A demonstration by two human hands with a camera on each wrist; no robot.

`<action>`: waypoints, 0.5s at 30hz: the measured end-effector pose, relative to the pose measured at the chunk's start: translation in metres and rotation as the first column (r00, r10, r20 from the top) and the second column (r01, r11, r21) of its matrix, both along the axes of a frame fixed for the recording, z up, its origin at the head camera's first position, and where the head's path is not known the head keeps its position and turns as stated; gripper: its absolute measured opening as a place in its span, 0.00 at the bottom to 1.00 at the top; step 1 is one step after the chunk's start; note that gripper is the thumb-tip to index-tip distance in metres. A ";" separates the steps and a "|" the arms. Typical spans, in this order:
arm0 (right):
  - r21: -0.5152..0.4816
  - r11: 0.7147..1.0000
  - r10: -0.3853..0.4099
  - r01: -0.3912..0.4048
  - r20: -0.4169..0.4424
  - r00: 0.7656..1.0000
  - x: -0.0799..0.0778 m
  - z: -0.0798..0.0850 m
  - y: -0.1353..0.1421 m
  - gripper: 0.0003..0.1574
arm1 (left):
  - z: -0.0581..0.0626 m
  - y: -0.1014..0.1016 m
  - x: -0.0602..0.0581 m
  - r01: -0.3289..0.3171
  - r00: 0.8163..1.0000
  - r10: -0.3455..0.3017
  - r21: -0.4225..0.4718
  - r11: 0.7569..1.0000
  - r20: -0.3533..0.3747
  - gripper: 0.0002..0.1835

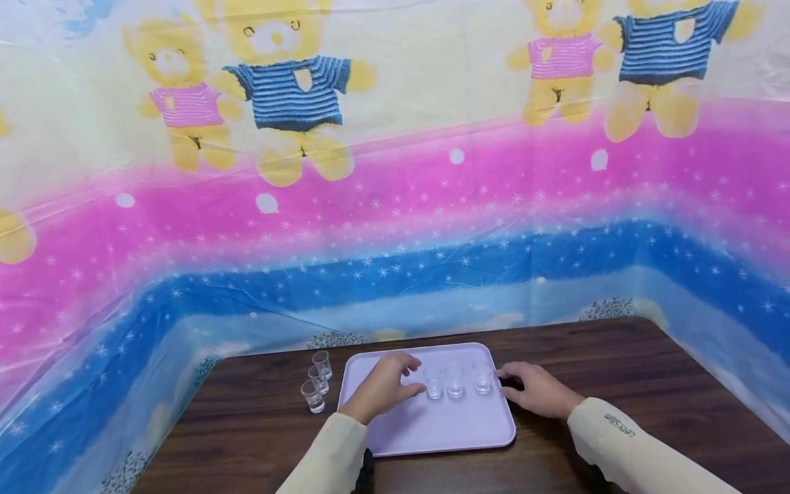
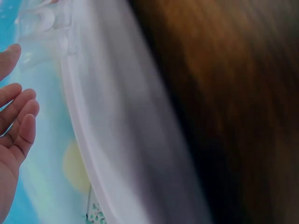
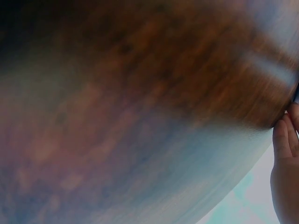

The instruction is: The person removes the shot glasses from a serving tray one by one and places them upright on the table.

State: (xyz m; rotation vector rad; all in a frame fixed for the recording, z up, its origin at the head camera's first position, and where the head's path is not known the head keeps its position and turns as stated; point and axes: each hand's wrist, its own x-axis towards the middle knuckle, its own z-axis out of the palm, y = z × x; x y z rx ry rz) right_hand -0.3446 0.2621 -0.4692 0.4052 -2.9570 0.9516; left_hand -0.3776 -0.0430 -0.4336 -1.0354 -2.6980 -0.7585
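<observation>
Cream sleeves [image 1: 330,449] trailing parted, empty fingers [image 1: 403,360]: left hand [image 1: 381,385] hovering over lilac tray [image 1: 444,429], right hand [image 1: 538,390] bordering it, shot glasses [image 1: 455,390] standing between.

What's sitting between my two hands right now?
In the head view, three small clear glasses stand in a row on the lilac tray, between your left hand and right hand.

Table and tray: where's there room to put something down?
Bare wood lies on the table between the right sleeve and the far edge. The tray is bare between its cups and its near rim. Crowded: between the left hand and right hand, and the cup row beside the tray.
</observation>
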 end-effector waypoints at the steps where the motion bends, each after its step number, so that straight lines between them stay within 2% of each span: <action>1: 0.003 1.000 -0.002 0.002 -0.001 1.000 -0.001 -0.001 0.000 0.20 | -0.002 0.002 0.000 0.004 1.000 -0.004 0.001 1.000 -0.004 0.18; 5: 0.016 1.000 -0.003 0.003 -0.009 1.000 -0.002 -0.002 0.001 0.20 | -0.006 0.008 -0.001 0.012 1.000 -0.012 0.007 1.000 -0.014 0.18; 15: 0.008 1.000 0.016 -0.016 -0.018 1.000 0.000 -0.001 0.001 0.20 | -0.008 0.017 0.000 -0.009 1.000 0.009 0.015 1.000 0.016 0.16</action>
